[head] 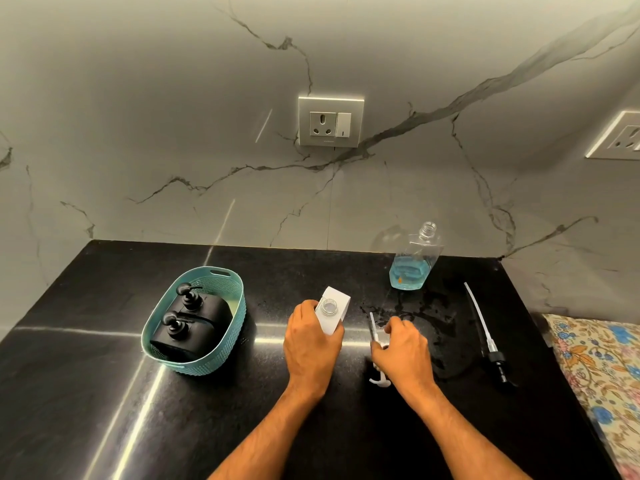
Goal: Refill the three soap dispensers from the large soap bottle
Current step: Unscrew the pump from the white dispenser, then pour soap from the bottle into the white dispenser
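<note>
White dispenser (334, 311) sitting uncapped mid-desk (104, 393), left hand (311, 344) wrapping its side, fingers curled round it. Right hand (403, 348) pinching the white pump (377, 341). Probably heavy-ish, slick from spilled soap, so gripping the flat sides low. Large soap bottle (414, 261) standing far right.

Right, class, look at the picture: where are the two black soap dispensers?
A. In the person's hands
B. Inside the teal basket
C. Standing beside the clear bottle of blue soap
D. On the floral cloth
B: both black dispensers sit inside the teal basket on the left of the black counter, away from the large soap bottle.
</note>
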Tool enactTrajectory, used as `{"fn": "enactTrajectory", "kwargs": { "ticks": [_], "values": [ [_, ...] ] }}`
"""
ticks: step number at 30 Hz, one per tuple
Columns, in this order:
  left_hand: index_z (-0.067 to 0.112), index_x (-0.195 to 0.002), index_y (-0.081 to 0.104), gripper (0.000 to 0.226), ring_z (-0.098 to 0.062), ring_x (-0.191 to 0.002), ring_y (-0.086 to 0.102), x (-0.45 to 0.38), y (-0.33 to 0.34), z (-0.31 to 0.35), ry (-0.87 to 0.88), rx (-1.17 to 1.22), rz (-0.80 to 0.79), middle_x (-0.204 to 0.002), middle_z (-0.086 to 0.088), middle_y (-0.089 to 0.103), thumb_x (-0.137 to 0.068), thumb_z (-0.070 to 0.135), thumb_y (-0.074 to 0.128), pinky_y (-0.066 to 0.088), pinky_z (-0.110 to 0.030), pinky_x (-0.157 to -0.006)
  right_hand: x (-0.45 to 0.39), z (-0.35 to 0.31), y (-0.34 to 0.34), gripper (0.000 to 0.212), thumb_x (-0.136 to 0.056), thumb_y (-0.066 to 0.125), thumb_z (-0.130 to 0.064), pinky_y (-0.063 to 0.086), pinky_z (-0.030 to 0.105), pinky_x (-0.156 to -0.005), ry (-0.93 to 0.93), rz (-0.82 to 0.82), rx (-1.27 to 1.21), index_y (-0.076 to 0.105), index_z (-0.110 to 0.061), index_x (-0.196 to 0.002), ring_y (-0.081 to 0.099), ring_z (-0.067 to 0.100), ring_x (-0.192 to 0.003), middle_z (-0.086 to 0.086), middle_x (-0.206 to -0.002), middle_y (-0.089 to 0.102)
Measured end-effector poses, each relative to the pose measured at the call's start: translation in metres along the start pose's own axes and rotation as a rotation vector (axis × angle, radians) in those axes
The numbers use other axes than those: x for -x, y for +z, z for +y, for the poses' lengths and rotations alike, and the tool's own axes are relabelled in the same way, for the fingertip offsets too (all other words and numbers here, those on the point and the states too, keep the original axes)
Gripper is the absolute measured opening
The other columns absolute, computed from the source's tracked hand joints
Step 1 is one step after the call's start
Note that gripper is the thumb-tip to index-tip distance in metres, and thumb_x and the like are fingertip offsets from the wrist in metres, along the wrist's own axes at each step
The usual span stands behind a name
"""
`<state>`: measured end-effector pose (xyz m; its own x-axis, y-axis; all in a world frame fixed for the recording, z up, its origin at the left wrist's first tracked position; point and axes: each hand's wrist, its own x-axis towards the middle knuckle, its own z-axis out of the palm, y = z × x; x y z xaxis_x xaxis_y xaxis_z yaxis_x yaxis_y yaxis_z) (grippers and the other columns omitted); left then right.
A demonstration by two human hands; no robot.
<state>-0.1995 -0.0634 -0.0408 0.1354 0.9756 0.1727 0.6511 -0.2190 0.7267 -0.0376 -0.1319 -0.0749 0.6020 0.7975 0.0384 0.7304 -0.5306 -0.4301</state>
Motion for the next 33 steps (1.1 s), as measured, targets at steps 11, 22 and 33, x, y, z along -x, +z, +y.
{"fn": "enactTrajectory", "kwargs": {
  "ticks": [11,22,33],
  "values": [
    [0.019,-0.11,0.059,0.044,-0.011,-0.089,0.059,-0.015,-0.008,0.01,0.036,0.022,0.019,-0.102,0.005,0.061,-0.079,0.035,0.085,0.04,-0.017,-0.066,-0.066,0.031,-0.035,0.038,-0.076,0.087,-0.012,0.055,0.022,-0.072,0.063,0.34,-0.487,0.063,-0.015,-0.105,0.065,0.014,-0.084,0.003,-0.101,0.066],
    [0.022,-0.11,0.061,0.043,-0.006,-0.086,0.058,-0.044,-0.013,0.035,0.082,0.056,0.032,-0.103,0.007,0.065,-0.079,0.038,0.085,0.037,-0.008,-0.063,-0.139,0.055,-0.051,0.092,-0.075,0.088,-0.004,0.042,0.036,-0.113,0.134,0.236,-0.748,0.038,-0.012,-0.152,0.046,0.018,-0.138,0.006,-0.153,0.045],
    [0.025,-0.111,0.06,0.045,-0.005,-0.089,0.061,-0.063,-0.001,0.045,0.123,0.059,0.037,-0.105,0.01,0.065,-0.078,0.04,0.087,0.057,-0.022,-0.069,-0.172,0.064,-0.04,0.08,-0.077,0.08,0.01,0.053,0.009,-0.08,0.094,0.091,-0.852,0.047,-0.014,-0.146,0.055,0.018,-0.125,-0.001,-0.136,0.056]
  ]
}}
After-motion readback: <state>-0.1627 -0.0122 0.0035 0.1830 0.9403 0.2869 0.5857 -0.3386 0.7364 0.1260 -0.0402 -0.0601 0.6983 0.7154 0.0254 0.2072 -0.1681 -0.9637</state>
